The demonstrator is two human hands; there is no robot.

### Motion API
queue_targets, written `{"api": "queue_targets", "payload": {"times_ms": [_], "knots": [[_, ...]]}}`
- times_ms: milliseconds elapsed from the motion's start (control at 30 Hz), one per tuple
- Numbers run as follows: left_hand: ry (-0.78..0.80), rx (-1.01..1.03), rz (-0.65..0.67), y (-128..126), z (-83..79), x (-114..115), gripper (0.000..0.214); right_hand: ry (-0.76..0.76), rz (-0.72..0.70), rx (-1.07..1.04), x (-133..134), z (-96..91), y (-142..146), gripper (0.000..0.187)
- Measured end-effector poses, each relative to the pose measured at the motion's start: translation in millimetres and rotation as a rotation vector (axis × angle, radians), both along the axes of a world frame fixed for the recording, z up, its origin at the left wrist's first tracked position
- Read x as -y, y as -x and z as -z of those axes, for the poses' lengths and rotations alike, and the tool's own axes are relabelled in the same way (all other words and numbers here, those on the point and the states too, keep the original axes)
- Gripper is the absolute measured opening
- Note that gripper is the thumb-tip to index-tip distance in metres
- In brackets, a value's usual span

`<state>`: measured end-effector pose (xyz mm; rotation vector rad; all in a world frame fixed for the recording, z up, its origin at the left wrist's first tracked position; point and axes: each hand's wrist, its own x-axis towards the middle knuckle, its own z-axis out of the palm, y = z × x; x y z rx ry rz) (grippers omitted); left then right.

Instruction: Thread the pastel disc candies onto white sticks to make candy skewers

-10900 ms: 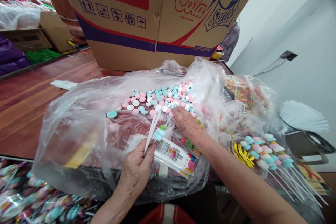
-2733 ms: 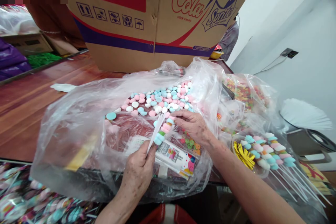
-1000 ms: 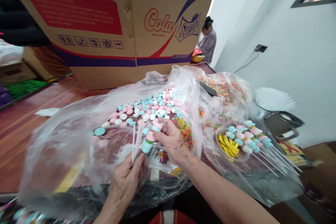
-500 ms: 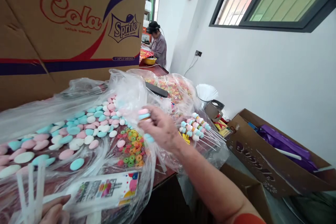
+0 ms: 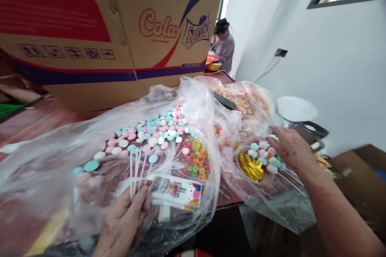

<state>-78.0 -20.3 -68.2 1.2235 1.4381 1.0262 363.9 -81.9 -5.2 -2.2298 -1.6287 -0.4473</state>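
My left hand (image 5: 122, 219) is closed on a bunch of thin white sticks (image 5: 134, 168) that point up over a clear plastic bag (image 5: 60, 160). On that bag lie several pastel pink, blue and white candies (image 5: 150, 134) and small coloured ring candies (image 5: 196, 160). My right hand (image 5: 288, 148) reaches right, to a pile of finished candy skewers (image 5: 263, 154) lying in a second clear bag. Its fingers curl over the skewers' candy ends, and what they hold is hidden. Gold twist ties (image 5: 251, 166) lie beside the skewers.
A large Cola Sprite cardboard box (image 5: 114, 28) stands behind the bags on the wooden table (image 5: 27, 122). A printed packet (image 5: 176, 188) lies under the plastic. Another bag of coloured rings (image 5: 247, 98), white paper cones (image 5: 297, 108) and a tape roll (image 5: 312, 130) sit right. A person works far back.
My right hand carried the threaded skewer away from my left hand and over to the skewer pile on the right. My left hand keeps the bare sticks. The view swung right, then partly back.
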Motion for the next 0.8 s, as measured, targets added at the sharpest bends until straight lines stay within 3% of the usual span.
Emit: {"api": "queue_targets", "payload": {"times_ms": [100,267,433,633,800], "knots": [[0.091,0.142,-0.026,-2.8,1.0,0.6,0.056,-0.037,-0.099,-0.1,-26.0,-16.8,34.3,0.033],[0.093,0.189,-0.001,-0.1,7.9,5.1,0.056,0.045,-0.484,-0.246,-82.7,-31.5,126.8,0.029],[0.065,0.239,0.014,3.3,15.3,13.5,0.052,0.247,-0.833,-0.137,-142.5,-3.4,217.9,0.024],[0.08,0.328,-0.029,2.8,16.2,25.6,0.054,0.213,-1.22,0.057,-203.7,28.9,316.7,0.021],[0.083,0.347,-0.08,0.2,15.0,31.1,0.056,0.347,-1.277,-0.033,-244.5,41.8,385.7,0.011]]}}
